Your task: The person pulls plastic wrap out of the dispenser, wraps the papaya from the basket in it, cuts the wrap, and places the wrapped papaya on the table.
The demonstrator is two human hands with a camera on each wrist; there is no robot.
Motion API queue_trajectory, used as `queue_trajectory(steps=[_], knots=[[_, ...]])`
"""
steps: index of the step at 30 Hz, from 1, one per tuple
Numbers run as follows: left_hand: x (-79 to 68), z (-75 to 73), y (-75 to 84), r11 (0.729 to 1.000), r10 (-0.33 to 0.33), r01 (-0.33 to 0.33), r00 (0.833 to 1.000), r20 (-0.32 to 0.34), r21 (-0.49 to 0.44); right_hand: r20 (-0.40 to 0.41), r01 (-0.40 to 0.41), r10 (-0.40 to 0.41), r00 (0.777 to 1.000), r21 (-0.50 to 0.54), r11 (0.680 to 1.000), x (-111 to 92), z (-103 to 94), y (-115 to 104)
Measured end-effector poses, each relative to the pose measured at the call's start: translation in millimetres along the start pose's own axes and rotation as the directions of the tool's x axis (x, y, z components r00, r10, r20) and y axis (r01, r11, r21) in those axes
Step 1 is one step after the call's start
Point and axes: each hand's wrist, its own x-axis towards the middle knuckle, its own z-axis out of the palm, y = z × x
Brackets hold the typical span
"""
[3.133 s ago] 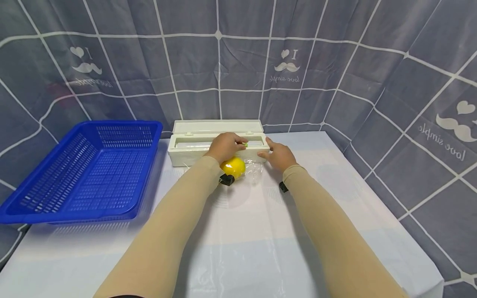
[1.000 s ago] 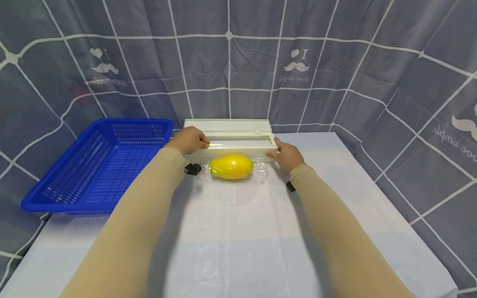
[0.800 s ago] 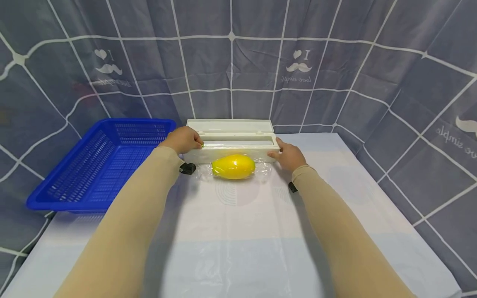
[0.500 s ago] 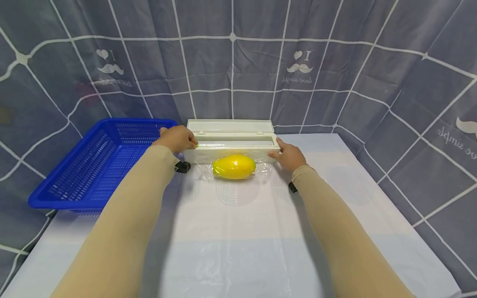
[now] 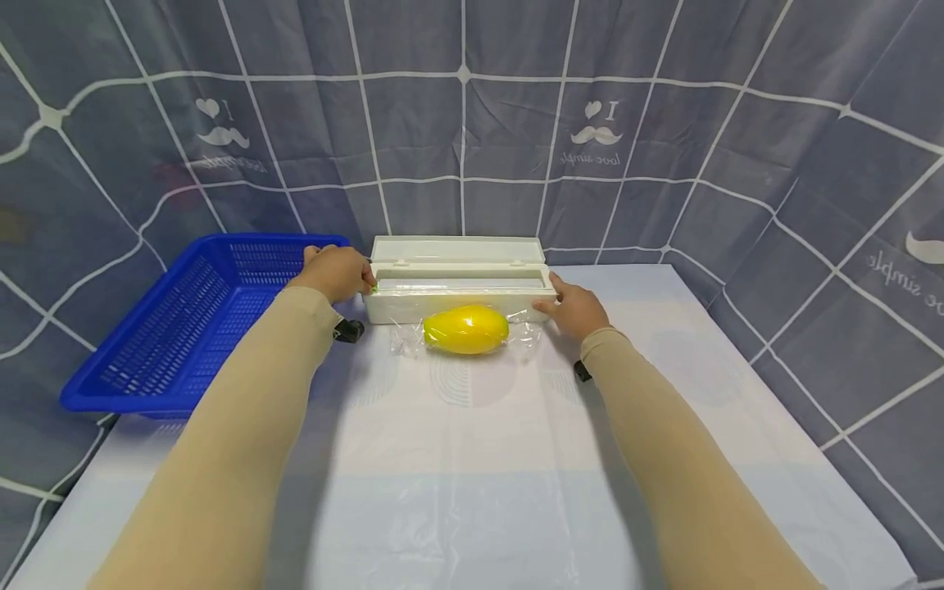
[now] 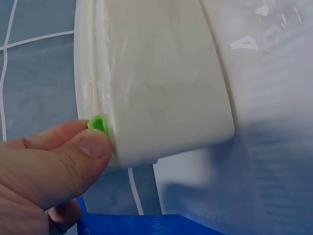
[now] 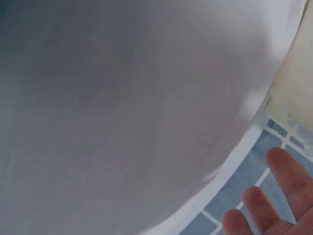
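A white cling film dispenser (image 5: 457, 305) sits at the back of the table, its lid (image 5: 457, 248) raised. At its left end, my left hand (image 5: 335, 272) pinches a small green cutter slider (image 6: 99, 123) between thumb and forefinger, on the dispenser's top edge. My right hand (image 5: 571, 307) grips the right end, thumb on the front face; in the right wrist view its other fingers (image 7: 288, 178) stretch out loosely beside it. A yellow oblong fruit (image 5: 466, 329) lies in front of the dispenser, with clear film (image 5: 522, 336) spread around it.
A blue plastic basket (image 5: 133, 405) stands on the left, close to my left forearm. A white cloth (image 5: 457, 434) covers the table. Grey checked curtains (image 5: 413, 123) hang behind and to the right.
My left hand has slid the green slider leftward along the dispenser to its left end, uncovering the fruit in the head view. My right hand has stayed at the right end.
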Motion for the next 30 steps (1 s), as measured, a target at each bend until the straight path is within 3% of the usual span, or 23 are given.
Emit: queue_trajectory(steps=[9,13,17,23,30], knots=[[0.8,4.3,3.9,1.000,0.000,0.000,1.000,-0.001,0.028,0.016,-0.001,0.001,1.000,-0.006,1.000,-1,-1.6,1],[-1.5,2.7,14.4,0.994,0.000,-0.001,1.000,0.010,0.109,0.025,0.010,-0.009,1.000,-0.025,1.000,-1,-3.4,1],[-2.9,4.6,28.2,0.993,0.001,-0.003,1.000,0.017,0.118,0.040,0.019,-0.017,0.999,-0.037,0.999,-1,-5.2,0],[-0.1,19.8,44.9,0.991,0.058,-0.052,0.997,-0.044,0.127,0.060,0.015,-0.013,0.998,-0.035,0.999,1,-5.7,0],[1.8,31.4,44.0,0.989,0.077,-0.062,0.990,-0.114,0.131,0.127,0.023,-0.017,0.992,-0.046,0.999,7,-9.5,3]])
